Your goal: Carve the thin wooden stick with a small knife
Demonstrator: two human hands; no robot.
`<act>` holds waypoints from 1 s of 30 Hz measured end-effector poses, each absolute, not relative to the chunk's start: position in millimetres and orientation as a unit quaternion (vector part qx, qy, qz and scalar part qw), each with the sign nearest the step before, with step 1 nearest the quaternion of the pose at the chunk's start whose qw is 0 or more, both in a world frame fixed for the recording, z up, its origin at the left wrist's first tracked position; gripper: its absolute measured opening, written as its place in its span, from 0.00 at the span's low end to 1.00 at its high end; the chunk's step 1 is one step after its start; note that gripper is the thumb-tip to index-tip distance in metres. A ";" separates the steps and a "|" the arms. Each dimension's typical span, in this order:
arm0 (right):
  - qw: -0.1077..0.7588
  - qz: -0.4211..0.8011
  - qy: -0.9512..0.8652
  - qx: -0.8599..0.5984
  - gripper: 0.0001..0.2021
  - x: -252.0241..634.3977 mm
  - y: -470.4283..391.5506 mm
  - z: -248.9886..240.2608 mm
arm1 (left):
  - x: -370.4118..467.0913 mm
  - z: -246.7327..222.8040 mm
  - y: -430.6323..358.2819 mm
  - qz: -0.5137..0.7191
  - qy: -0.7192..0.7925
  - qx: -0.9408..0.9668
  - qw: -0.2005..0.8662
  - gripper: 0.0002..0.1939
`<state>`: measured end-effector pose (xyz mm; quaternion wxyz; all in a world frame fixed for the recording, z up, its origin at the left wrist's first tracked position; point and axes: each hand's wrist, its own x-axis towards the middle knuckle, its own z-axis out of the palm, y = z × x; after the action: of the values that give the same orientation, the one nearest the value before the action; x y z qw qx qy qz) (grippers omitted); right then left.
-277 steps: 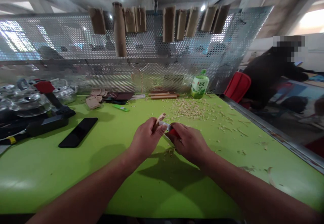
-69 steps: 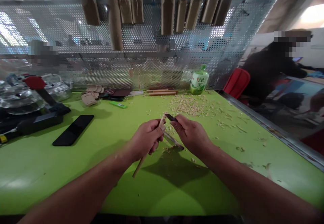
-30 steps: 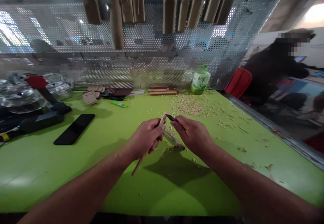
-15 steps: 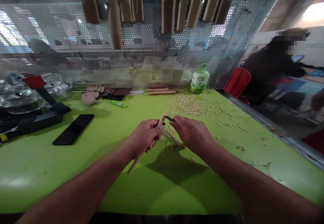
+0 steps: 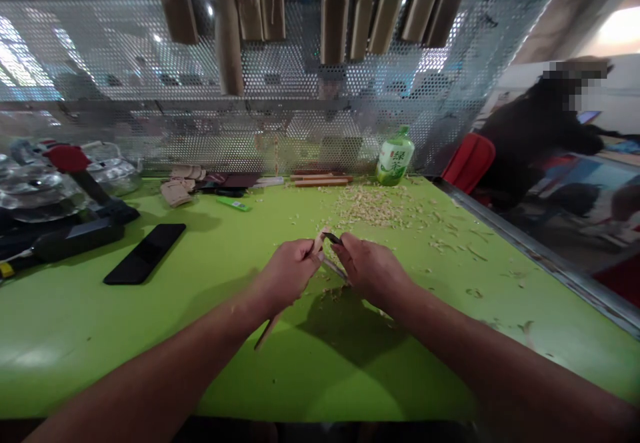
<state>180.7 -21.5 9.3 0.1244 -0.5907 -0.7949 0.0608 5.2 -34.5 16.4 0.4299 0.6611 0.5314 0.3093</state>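
My left hand is closed around a thin wooden stick, whose pale upper end pokes out above the thumb and whose lower end slants down toward me. In my right hand is a carving knife, its dark blade against the stick's pale tip; the handle is hidden by the fingers. Beneath the hands a greyish, narrow piece lies on the green table, partly covered by my right hand. Small wood shavings are scattered around it.
A heap of shavings spreads before a green tea bottle. Wooden strips lie along the perforated metal screen. At left are a phone, a red-and-black tool and glass kettles. A person sits at right.
My right hand has shifted slightly left and down, covering more of the greyish piece. The knife blade has turned a little at the stick's tip. My left hand keeps its grip.
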 end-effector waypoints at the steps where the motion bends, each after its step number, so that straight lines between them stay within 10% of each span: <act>1: 0.124 0.072 -0.793 -0.591 0.17 180.7 -21.3 9.7 | 5.2 15.9 -34.3 0.309 0.532 0.662 0.428 0.14; 30: 0.258 0.411 -0.718 -0.498 0.16 187.7 -13.9 4.0 | 5.0 14.5 -32.5 0.275 0.517 0.656 0.476 0.12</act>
<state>187.7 -13.9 4.0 0.2584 -0.4984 -0.7182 0.4112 5.0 -32.5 14.5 0.4756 0.6561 0.5173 0.2752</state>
